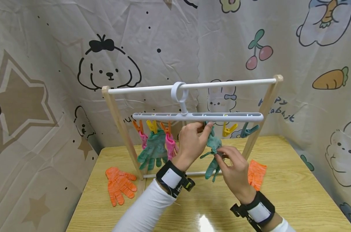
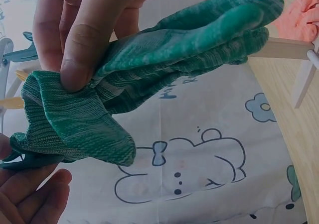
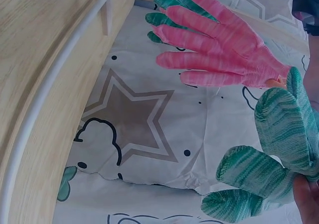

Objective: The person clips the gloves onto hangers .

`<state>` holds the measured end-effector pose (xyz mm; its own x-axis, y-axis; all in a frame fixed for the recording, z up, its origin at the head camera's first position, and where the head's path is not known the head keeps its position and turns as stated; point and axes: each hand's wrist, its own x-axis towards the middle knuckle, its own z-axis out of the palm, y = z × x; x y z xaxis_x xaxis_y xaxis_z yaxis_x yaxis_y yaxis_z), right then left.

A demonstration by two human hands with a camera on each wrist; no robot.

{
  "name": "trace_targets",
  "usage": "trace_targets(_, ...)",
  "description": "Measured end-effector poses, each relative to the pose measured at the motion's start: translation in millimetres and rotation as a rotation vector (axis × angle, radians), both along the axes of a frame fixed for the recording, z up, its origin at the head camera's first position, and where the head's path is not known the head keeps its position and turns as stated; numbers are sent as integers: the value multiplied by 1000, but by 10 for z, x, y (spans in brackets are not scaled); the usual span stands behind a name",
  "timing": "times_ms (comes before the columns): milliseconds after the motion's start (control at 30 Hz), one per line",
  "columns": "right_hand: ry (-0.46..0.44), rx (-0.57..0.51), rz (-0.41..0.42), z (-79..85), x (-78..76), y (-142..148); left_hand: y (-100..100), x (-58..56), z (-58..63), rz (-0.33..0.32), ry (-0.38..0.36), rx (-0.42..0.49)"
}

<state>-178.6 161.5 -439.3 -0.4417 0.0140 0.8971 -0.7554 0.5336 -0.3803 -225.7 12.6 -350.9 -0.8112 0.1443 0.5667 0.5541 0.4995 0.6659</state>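
Observation:
A green knit glove (image 1: 214, 143) hangs under the white hanger bar (image 1: 227, 116), its fingers pointing down. My left hand (image 1: 194, 138) is at the glove's cuff, just below the bar. In the left wrist view, its fingers pinch a dark teal clothespin (image 2: 35, 160) at the cuff edge. My right hand (image 1: 233, 164) pinches the glove's middle between thumb and fingers. Left of my hands, another green glove (image 1: 155, 148) and pink gloves (image 1: 171, 145) hang from orange clothespins (image 1: 165, 127) and a yellow clothespin (image 1: 152, 126). The right wrist view shows a pink glove (image 3: 214, 45) overlapping green glove fingers.
A wooden rack with a white top rod (image 1: 227, 84) carries the hanger. A yellow clothespin (image 1: 229, 130) and a blue one (image 1: 249, 130) hang at right. Orange gloves lie on the table, one at left (image 1: 120, 185), one at right (image 1: 256, 174), partly behind my right hand.

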Motion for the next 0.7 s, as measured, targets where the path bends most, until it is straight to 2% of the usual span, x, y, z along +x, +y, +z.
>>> trace_targets(267,-22,-3,-5,29,9,-15,-12,3,-4,-8,-15,-9)
trace_targets(500,21,-14,9,1,-18,-9,-10,3,-7,-5,-16,-11)
trace_targets(700,1,-6,18,-6,-22,1,-2,10,2,-16,-32,-2)
